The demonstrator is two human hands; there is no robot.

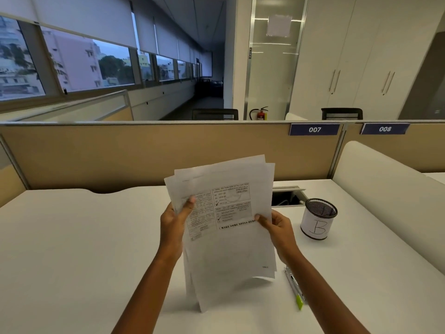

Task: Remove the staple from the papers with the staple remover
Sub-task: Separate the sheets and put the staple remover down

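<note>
A loose, fanned stack of printed white papers is held upright above the white desk. My left hand grips its left edge, thumb on the front sheet. My right hand grips the right edge the same way. The sheets are offset from one another at the top and bottom. I cannot make out a staple. A metal tool with a green tip, probably the staple remover, lies on the desk just right of the papers, partly behind my right forearm.
A black mesh cup wrapped in white paper marked "B" stands on the white desk at the right. A cable opening lies behind the papers. A beige partition closes the desk's far edge, and a white divider the right.
</note>
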